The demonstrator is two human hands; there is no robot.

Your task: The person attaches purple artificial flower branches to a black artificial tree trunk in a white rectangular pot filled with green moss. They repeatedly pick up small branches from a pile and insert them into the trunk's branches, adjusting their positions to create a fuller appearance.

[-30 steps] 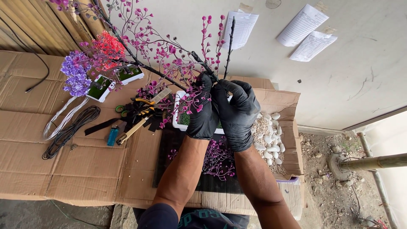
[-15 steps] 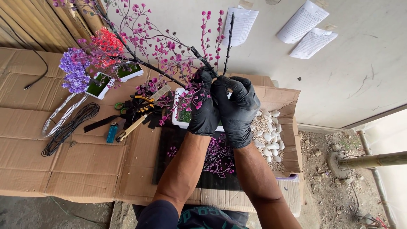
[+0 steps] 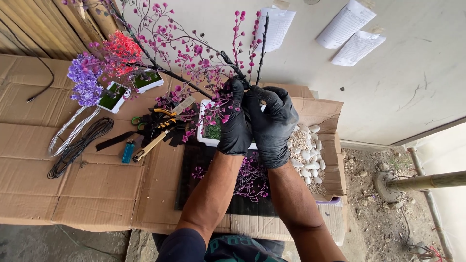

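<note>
Black gloves on left hand and right hand; pink-blossomed dark branches; purple flowers; red flowers; white pebbles; blue lighter; brown cardboard

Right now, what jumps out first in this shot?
Two black-gloved hands, left hand and right hand, meet at centre around the dark trunk of a small tree with pink beads, its branches spreading up and left. Left of it, a purple tree and a red tree stand in white trays on the cardboard. White pebbles lie just right of the hands.
</note>
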